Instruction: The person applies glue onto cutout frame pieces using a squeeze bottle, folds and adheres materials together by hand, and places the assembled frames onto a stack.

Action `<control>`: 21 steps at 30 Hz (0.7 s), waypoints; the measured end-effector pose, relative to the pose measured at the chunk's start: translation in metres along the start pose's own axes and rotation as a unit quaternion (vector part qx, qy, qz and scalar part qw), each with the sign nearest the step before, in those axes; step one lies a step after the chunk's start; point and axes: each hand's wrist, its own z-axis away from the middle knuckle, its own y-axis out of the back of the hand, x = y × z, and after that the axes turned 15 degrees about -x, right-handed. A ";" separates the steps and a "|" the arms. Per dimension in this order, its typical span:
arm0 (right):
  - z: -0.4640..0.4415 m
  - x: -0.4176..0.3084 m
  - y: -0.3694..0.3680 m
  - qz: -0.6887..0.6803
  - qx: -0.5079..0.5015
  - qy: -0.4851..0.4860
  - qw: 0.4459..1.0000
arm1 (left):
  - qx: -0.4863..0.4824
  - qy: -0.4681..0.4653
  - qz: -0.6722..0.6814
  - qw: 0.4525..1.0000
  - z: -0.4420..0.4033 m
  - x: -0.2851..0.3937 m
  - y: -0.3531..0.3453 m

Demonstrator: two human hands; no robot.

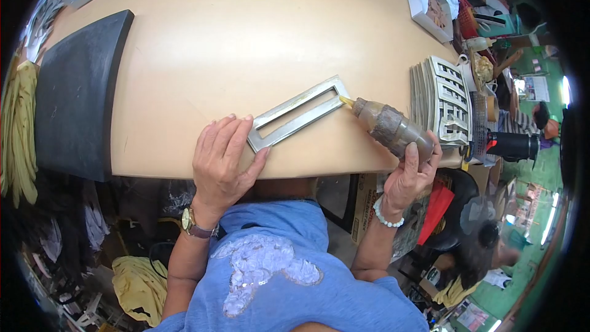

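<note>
A narrow rectangular metal frame [289, 124] with a long slot lies slantwise on the tan tabletop. My left hand [224, 157] grips its near left end, the thumb on one side and the fingers on the other. In my right hand [416, 169] is a translucent brownish squeeze bottle [393, 128], tilted, with a dark worn band wrapped around its middle. The bottle's yellow nozzle [347, 101] points at the far right end of the frame and seems to touch it or hover just over it.
To the left is a dark curved board [83, 95] on the table [246, 31]. A stack of pale cut-out panels [452, 101] stands at the right edge, with a white box [429, 9] of small pieces behind. Yellow cloth [18, 135] hangs at far left.
</note>
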 end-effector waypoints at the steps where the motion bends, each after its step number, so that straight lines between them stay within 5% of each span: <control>1: 0.000 0.000 0.000 0.003 0.001 0.000 1.000 | 0.000 0.000 -0.002 1.000 0.000 0.000 0.000; 21: 0.000 -0.001 -0.001 -0.009 -0.004 -0.005 1.000 | 0.001 0.010 0.002 1.000 0.001 -0.001 -0.002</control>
